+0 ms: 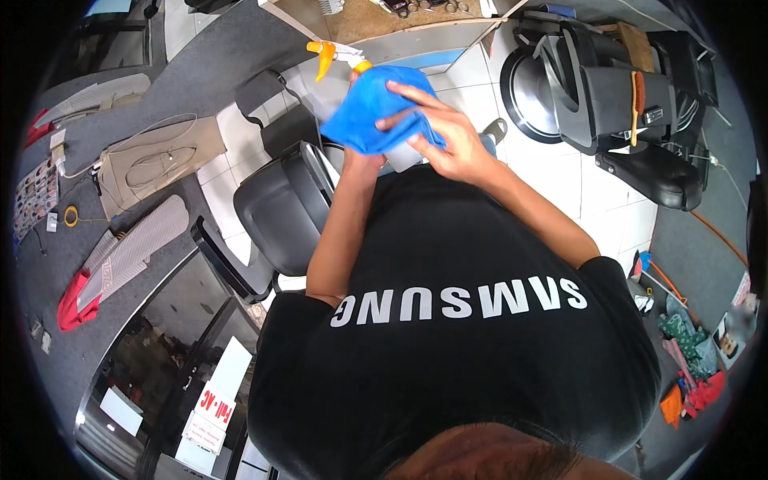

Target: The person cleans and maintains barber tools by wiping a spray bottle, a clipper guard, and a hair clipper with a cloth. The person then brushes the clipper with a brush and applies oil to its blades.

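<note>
A spray bottle with a white and orange trigger head is held in front of my chest, tilted, its head toward the upper left. A blue cloth is draped around its body and hides most of it; the pale base shows below. My left hand is closed around the bottle beneath the cloth, its fingers mostly covered. On the cloth's right side, my right hand grips the fabric and presses it against the bottle, with some fingers spread over it.
A black chair stands close on the left. At the right is a black salon chair with a round metal base and an orange-backed brush on it. Ahead, a counter carries scissors. Colourful cloths lie at the lower right.
</note>
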`<state>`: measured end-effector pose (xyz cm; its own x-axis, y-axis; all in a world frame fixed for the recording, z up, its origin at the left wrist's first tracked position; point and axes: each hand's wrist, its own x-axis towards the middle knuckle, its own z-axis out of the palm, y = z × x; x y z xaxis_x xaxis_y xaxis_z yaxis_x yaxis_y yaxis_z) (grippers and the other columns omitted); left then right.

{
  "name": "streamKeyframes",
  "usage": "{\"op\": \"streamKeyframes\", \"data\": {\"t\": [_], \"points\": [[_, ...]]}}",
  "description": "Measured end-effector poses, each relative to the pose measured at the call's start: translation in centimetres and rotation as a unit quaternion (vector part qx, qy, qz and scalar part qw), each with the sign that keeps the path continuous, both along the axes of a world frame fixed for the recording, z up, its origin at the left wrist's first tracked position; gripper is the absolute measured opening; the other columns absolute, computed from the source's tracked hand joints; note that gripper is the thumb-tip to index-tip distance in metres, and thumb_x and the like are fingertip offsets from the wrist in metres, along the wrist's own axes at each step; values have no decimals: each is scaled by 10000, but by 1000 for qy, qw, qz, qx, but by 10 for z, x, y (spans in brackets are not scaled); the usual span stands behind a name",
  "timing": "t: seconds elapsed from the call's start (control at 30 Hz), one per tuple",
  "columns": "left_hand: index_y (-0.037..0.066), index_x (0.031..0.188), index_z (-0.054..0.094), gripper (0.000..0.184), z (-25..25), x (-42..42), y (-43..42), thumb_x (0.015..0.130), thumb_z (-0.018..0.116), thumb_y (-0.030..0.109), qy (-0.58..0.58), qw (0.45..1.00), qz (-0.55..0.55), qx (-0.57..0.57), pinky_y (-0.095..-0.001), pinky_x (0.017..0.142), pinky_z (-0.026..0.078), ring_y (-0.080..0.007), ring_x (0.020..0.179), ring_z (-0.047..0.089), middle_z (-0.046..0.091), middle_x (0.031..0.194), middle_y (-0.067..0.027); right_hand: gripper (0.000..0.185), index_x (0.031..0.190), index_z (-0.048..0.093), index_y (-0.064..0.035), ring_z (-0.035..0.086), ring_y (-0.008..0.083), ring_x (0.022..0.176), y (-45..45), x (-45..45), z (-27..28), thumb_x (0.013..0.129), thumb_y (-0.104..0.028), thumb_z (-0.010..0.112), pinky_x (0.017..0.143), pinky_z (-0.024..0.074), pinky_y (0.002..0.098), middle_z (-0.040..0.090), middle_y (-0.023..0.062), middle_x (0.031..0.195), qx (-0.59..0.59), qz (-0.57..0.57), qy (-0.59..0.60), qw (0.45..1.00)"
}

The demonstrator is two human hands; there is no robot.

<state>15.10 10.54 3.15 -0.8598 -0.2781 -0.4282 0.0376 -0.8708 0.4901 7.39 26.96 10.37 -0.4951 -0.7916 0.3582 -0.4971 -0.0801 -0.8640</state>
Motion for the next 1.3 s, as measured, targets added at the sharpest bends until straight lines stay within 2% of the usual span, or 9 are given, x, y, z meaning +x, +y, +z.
{"op": "streamKeyframes", "data": {"t": [0.17, 0.2, 0.3, 0.43, 0.57, 0.6, 0.7, 0.97, 1.3], "points": [[51, 1242, 627, 539, 33, -8, -2, 1094, 464, 543, -107, 992, 24, -60, -342, 799, 598, -175, 925, 700, 699, 1014, -85, 256, 1178, 734, -14, 600, 363, 1337, 35, 6, 4, 1010, -189, 652, 1170, 423, 494, 688, 201, 1341, 11, 35, -72, 997], [49, 1237, 630, 540, 32, -9, -4, 1094, 465, 542, -108, 991, 42, -70, -346, 787, 596, -177, 905, 698, 697, 1008, -84, 266, 1151, 729, -5, 691, 309, 1206, 39, 10, 7, 1040, -221, 621, 1096, 495, 450, 742, 171, 1211, 20, -10, -119, 993], [34, 1217, 641, 564, 39, -7, -5, 1081, 485, 558, -112, 987, 60, -102, -346, 759, 591, -166, 881, 690, 692, 994, -73, 361, 1091, 706, -21, 722, 165, 835, 64, -6, -14, 1075, -364, 595, 870, 592, 364, 712, 46, 911, 101, -121, -409, 899], [42, 1238, 633, 566, 40, -1, -7, 1068, 507, 567, -89, 987, 45, -124, -344, 794, 593, -168, 897, 695, 694, 1009, -62, 450, 1278, 599, -34, 697, 181, 1016, 38, -35, 12, 1056, -424, 621, 903, 578, 358, 700, 83, 1121, -86, -321, -591, 735], [50, 1248, 619, 507, 34, -2, -3, 1095, 487, 515, -66, 987, 44, -137, -323, 773, 591, -145, 907, 680, 676, 1030, -59, 456, 1142, 706, -35, 652, 116, 763, 9, -25, 20, 977, -460, 733, 745, 543, 311, 694, -9, 920, 18, -274, -361, 891], [53, 1255, 615, 493, 29, -2, 0, 1099, 484, 502, -50, 984, 53, -163, -321, 777, 591, -145, 914, 680, 677, 1038, -61, 460, 1131, 706, 7, 644, 122, 795, 0, -19, 20, 963, -418, 764, 772, 543, 318, 716, 32, 977, 64, -197, -299, 931], [67, 1273, 600, 441, 28, -5, 7, 1113, 476, 459, -25, 983, 101, -148, -323, 786, 593, -154, 929, 682, 680, 1087, -67, 498, 1218, 764, -184, 582, 327, 1092, -22, 0, 29, 733, -76, 802, 997, 509, 418, 660, 61, 1310, 99, -103, 68, 987], [74, 1115, 598, 371, 43, -14, -7, 1109, 505, 433, -87, 975, 74, -192, -307, 790, 588, -142, 855, 688, 698, 986, -62, 578, 1184, 765, -154, 621, 330, 1063, 8, 16, 26, 659, 78, 697, 930, 548, 424, 684, 44, 1270, 102, -116, 100, 983], [68, 1176, 608, 391, 50, -26, -16, 1087, 551, 445, -75, 970, 96, -212, -307, 749, 550, -130, 866, 653, 671, 972, -41, 648, 1193, 745, -123, 630, 325, 1065, 17, 7, 20, 598, 120, 669, 936, 544, 415, 690, 47, 1254, 105, -100, 93, 985]]}}
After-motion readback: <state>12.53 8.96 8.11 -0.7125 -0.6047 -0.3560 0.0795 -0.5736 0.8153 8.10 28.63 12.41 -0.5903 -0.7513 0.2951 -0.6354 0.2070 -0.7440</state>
